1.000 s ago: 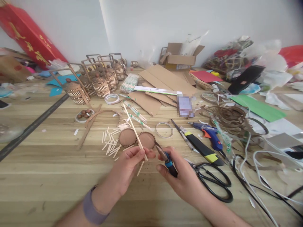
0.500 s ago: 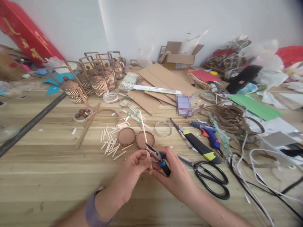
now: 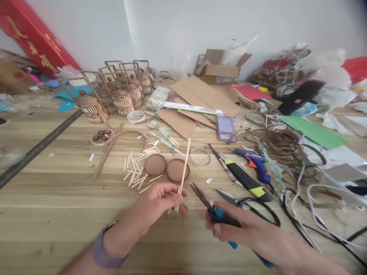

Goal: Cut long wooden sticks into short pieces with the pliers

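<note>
At far left a red panel point(image 3: 37, 42) runs out of frame, its lettering too soft to read. Handled baskets point(image 3: 122, 101) crowd together, the rear ones half hidden. Nearer, brown balls point(image 3: 103, 134) sit clustered, and cut sticks point(image 3: 134, 173) lie scattered beside two discs point(image 3: 155, 165) with notched rims. The left hand point(image 3: 164, 200), its forearm cropped below, pinches a pale stick point(image 3: 186, 156) between thumb and fingers, in front of the right-hand disc; short ends poke out underneath, but how many pieces the fingers cover cannot be told. Farther back, a pixelated item point(image 3: 225, 128) is unreadable. The right hand point(image 3: 237, 225) wraps around pliers point(image 3: 207, 199), covering part of the handles; the tips stand slightly parted, clear of the stick. That hand also hides part of the scissors point(image 3: 242, 201). Beyond lie a knife point(image 3: 243, 179), a glue gun point(image 3: 260, 164) and tangled brown strips point(image 3: 275, 139).
</note>
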Available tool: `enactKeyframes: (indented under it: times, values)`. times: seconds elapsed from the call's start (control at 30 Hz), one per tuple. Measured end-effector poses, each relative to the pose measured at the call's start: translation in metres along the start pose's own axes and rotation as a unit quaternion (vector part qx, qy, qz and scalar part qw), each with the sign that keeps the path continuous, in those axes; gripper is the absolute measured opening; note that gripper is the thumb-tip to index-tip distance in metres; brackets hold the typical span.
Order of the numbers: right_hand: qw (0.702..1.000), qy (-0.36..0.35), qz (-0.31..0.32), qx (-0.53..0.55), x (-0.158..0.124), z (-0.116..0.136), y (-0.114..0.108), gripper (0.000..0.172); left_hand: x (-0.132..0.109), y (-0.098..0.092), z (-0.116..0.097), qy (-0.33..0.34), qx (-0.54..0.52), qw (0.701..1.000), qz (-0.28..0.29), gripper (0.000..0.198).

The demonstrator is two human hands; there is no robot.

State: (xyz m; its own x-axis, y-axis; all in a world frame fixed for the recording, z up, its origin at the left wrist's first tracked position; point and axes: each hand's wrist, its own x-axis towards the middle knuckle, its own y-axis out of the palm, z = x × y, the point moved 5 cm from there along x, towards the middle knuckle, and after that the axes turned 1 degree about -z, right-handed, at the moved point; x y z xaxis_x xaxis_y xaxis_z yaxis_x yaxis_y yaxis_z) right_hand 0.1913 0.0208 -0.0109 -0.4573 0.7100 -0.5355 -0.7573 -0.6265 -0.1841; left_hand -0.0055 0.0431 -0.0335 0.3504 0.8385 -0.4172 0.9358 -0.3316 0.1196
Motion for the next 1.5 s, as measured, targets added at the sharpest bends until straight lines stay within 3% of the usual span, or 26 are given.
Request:
enactKeyframes:
  times: [0.17,0.33,0.47,0.6,0.77,1.0,1.5]
  values:
    - [0.999,0.038,0.026,0.007,0.003,-0.003,0.007,0.026,-0.002,0.009,0.002,-0.006,-0.003,0.999,0.053,0.030]
    - [0.999,0.018,0.033,0.038,0.015,0.008,0.014,0.023,-0.003,0.013,0.001,0.006,-0.014,0.996,0.088,0.024]
    - [0.999,-0.027,0.047,0.004,0.023,0.019,0.015,0.021,-0.002,0.014,-0.002,0.019,-0.034,0.993,0.108,0.024]
    - [0.994,-0.085,0.048,-0.039,0.029,0.030,0.013,0.024,-0.002,0.012,-0.007,0.033,-0.058,0.993,0.101,0.027]
    - [0.991,-0.105,0.074,-0.029,0.035,0.030,0.012,0.029,-0.001,0.011,-0.009,0.037,-0.077,0.992,0.097,0.030]
    - [0.989,-0.090,0.117,0.027,0.038,0.016,0.012,0.036,0.001,0.013,-0.005,0.040,-0.076,0.990,0.109,0.029]
    - [0.991,-0.085,0.098,0.035,0.039,0.012,0.011,0.034,0.002,0.014,-0.004,0.046,-0.086,0.988,0.117,0.026]
